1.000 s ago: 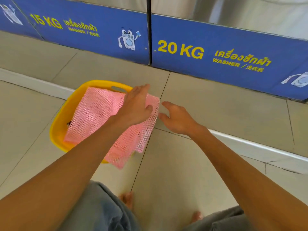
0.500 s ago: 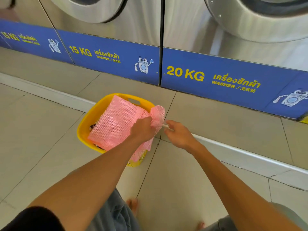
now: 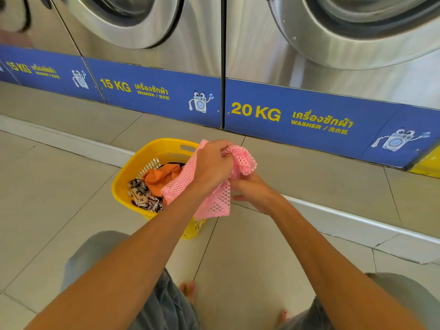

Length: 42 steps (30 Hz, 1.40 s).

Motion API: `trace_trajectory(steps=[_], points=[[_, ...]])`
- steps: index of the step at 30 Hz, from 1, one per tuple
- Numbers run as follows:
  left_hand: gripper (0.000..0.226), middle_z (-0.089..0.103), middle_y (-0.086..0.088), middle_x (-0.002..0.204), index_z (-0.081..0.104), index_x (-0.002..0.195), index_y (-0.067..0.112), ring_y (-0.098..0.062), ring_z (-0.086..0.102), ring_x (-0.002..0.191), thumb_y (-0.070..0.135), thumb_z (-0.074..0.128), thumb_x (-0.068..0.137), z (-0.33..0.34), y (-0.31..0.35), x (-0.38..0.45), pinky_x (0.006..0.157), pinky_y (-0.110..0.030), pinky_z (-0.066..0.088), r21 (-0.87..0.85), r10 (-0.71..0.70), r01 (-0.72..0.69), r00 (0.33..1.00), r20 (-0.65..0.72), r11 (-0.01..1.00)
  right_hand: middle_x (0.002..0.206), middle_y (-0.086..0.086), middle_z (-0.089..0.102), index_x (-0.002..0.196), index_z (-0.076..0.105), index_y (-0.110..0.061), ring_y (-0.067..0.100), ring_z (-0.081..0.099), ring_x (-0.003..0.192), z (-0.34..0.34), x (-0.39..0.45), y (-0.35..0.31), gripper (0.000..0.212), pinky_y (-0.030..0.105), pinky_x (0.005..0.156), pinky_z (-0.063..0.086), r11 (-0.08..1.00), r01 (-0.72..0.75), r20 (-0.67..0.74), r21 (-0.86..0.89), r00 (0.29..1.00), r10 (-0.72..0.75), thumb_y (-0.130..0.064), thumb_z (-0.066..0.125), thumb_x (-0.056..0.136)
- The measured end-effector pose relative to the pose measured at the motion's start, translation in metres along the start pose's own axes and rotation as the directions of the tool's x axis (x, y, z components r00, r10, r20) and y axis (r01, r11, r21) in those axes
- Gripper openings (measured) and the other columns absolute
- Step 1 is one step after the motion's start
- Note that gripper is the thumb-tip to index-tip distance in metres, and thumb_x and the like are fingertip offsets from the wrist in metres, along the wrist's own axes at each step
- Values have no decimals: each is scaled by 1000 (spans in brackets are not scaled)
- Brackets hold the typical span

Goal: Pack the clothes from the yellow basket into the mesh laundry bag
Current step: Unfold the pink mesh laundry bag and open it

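Note:
A yellow basket (image 3: 133,166) stands on the tiled floor ahead of me. Inside lie an orange garment (image 3: 159,178) and a black-and-white patterned cloth (image 3: 141,195). The pink mesh laundry bag (image 3: 219,201) hangs bunched above the basket's right rim. My left hand (image 3: 212,163) grips the bag's upper edge in a fist. My right hand (image 3: 254,192) holds the bag from underneath, just right of the basket.
Steel washing machines (image 3: 166,32) with blue "15 KG" and "20 KG" panels stand close in front on a raised tiled step (image 3: 309,167). My knees in grey shorts and bare feet (image 3: 188,290) are below on the floor.
The pink bag lay spread over the basket; now both hands have lifted it off to the right and bunched it, uncovering the clothes inside. The view has tilted up.

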<state>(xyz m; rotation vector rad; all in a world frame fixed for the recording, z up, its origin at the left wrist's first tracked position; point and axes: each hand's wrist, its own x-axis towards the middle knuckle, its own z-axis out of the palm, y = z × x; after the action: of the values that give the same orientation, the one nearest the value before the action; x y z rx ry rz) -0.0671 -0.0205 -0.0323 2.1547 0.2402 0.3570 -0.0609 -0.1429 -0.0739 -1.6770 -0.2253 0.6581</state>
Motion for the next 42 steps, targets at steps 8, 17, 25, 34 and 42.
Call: trace_trajectory(steps=[8, 17, 25, 34, 42], points=[[36, 72, 13, 112, 67, 119, 30, -5, 67, 104, 23, 73, 84, 6, 35, -11, 88, -28, 56, -369, 36, 46, 977, 212, 928, 100, 3, 78, 120, 66, -17, 20, 75, 91, -42, -22, -13, 25, 43, 77, 61, 968, 126, -210, 217, 974, -80, -17, 54, 97], [62, 70, 25, 109, 61, 118, 40, 4, 66, 104, 60, 82, 63, 44, -12, -45, 86, -22, 54, -222, 62, 87, 806, 588, 971, 96, 4, 75, 122, 65, -14, 20, 72, 81, -94, -51, 9, 28, 43, 77, 62, 949, 91, -357, 302, 934, 24, -21, 54, 97], [92, 73, 4, 117, 60, 130, 25, -20, 69, 110, 68, 82, 51, 94, -94, -64, 99, -47, 52, -137, -270, 523, 627, 731, 841, 111, 7, 76, 122, 67, -14, 26, 74, 100, -82, -25, 113, 44, 46, 86, 60, 927, -218, -313, 305, 896, 314, -42, 71, 89], [49, 73, -10, 113, 66, 122, 11, -30, 71, 100, 36, 77, 81, 150, -183, -63, 95, -51, 54, -134, -590, 774, 570, 571, 618, 89, 3, 75, 109, 72, -7, 18, 74, 76, -94, 17, 210, 49, 28, 54, 60, 863, -441, -354, 245, 788, 503, -47, 77, 82], [31, 75, -2, 104, 68, 115, 21, -25, 72, 95, 33, 70, 87, 184, -227, -52, 91, -46, 57, -45, -640, 800, 512, 574, 599, 136, 15, 54, 145, 39, -10, 36, 58, 120, -100, 43, 256, 72, 50, 97, 54, 723, -628, -514, -287, 738, 437, -43, 68, 88]])
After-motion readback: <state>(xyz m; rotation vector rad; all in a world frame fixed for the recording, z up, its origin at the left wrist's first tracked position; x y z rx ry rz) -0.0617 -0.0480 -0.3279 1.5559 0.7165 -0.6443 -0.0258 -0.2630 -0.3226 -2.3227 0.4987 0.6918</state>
